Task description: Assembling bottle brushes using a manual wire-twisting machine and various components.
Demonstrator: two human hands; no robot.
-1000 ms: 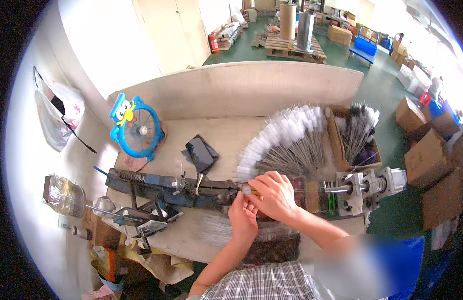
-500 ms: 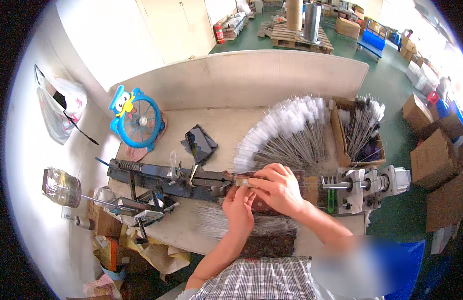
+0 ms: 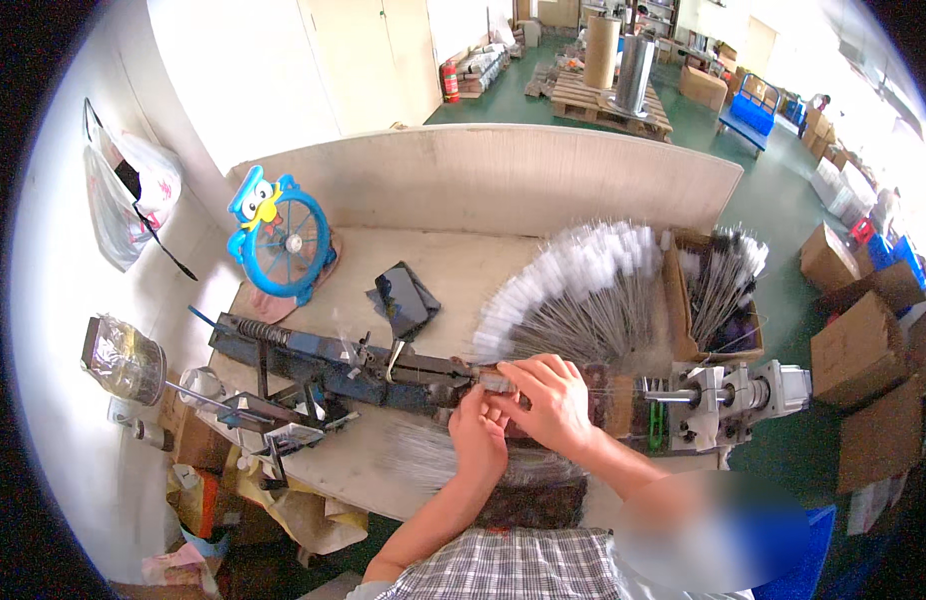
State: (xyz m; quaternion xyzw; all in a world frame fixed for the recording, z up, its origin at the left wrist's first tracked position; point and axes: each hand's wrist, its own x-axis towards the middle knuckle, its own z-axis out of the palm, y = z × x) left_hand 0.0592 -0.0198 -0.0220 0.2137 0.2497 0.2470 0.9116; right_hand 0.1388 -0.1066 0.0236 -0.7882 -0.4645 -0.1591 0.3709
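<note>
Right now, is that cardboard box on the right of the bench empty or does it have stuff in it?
Not empty: the open cardboard box holds a bundle of thin rods.

- The machine [image 3: 383, 372] lies across the near part of the table [image 3: 463, 265], running left to right.
- 2 hands, the left hand [image 3: 480, 437] and right hand [image 3: 545, 400], meet at its middle, side by side.
- A fan of bagged rods [image 3: 583, 300] lies just beyond the hands.
- A cardboard box [image 3: 683, 320] sits right of the fan.
- A small fan [image 3: 283, 240] stands far left; a phone [image 3: 401, 298] lies right of it.
</note>
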